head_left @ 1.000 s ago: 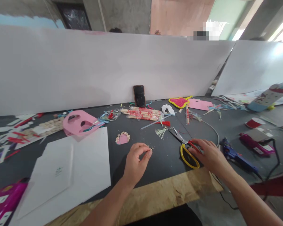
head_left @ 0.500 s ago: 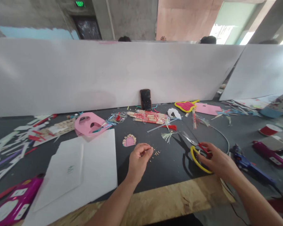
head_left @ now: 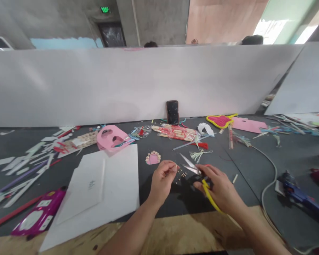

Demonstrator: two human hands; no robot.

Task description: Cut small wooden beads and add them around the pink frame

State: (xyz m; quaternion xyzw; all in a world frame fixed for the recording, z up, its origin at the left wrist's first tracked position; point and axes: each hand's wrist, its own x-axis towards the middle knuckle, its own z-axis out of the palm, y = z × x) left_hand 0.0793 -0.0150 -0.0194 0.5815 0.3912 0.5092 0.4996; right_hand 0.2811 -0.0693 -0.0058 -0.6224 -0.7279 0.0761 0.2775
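Note:
My left hand [head_left: 163,177] is closed in a pinch over the dark tabletop, with a tiny pale bit at its fingertips, too small to name. My right hand [head_left: 217,184] grips yellow-handled scissors [head_left: 192,167], whose blades are parted and point left, close to the pinched fingers. Between the hands lie several small pale crumb-like pieces [head_left: 184,174]. Just beyond my left hand is a small pink piece [head_left: 153,158] with pale bits along its curved edge. A pale tassel [head_left: 199,155] lies past the blades.
White sheets [head_left: 117,177] lie on the left, with a pink mask-like cutout [head_left: 113,137] behind them. Wrapped sticks [head_left: 175,132] lie below a phone [head_left: 172,112] leaning on the white partition [head_left: 138,81]. On the right are a blue glue gun [head_left: 302,194] and its cable [head_left: 273,166].
My right hand has lifted the scissors and brought them left, near my left hand's fingertips. My left hand keeps its pinch. The camera view has turned somewhat left.

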